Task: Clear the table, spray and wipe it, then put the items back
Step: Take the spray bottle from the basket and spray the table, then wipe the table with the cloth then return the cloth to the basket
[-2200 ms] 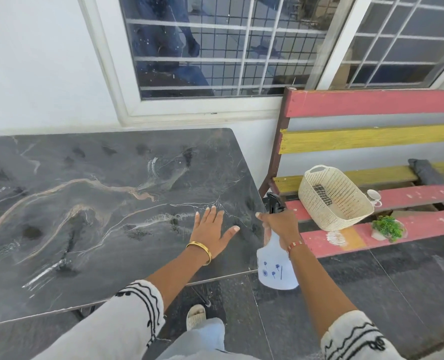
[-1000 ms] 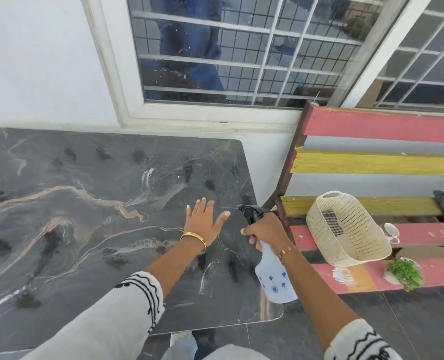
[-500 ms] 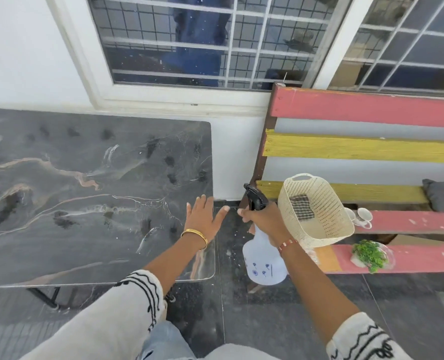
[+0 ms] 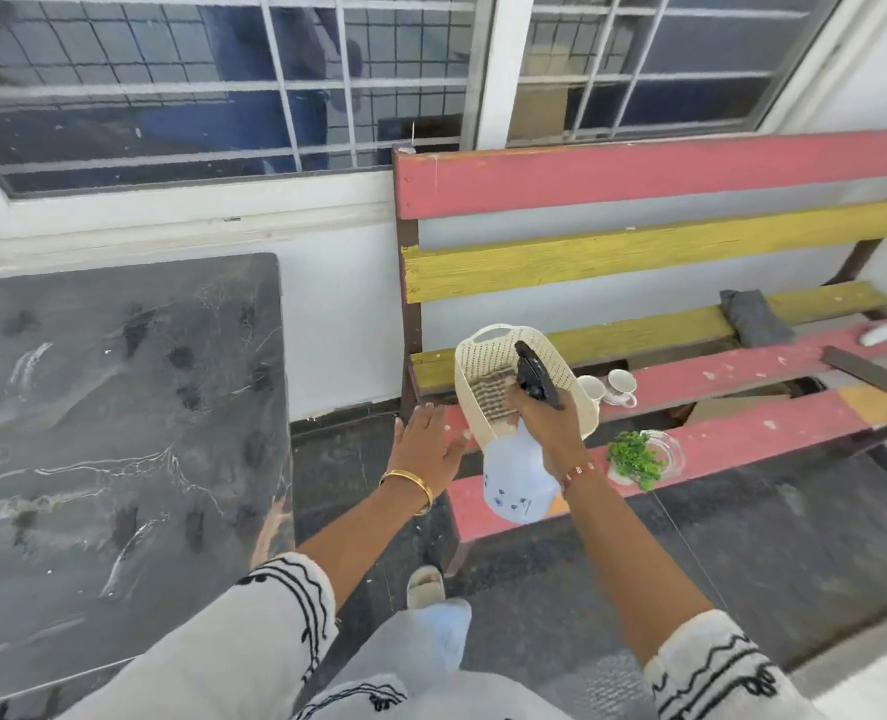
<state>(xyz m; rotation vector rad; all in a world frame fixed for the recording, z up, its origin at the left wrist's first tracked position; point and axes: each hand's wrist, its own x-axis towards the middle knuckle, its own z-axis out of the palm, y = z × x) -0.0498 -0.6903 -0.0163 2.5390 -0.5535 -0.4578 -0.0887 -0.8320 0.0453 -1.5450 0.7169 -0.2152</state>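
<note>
Two hands are raised over the bench (image 4: 639, 174). Right hand (image 4: 550, 423) curls its fingers round the spray bottle (image 4: 514, 480), blue flower print, no readable writing. Left hand (image 4: 426, 449), at its nine o'clock, fingers straight, empty. Table (image 4: 119, 433) further toward nine o'clock.

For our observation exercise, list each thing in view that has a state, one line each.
Table: bare, wet patches.
Spray bottle: gripped by right hand, over the bench.
Left hand: open, holds nothing.
Basket: tilted on bench, cloth inside.
Cups: on bench.
Plant: on bench.
</note>
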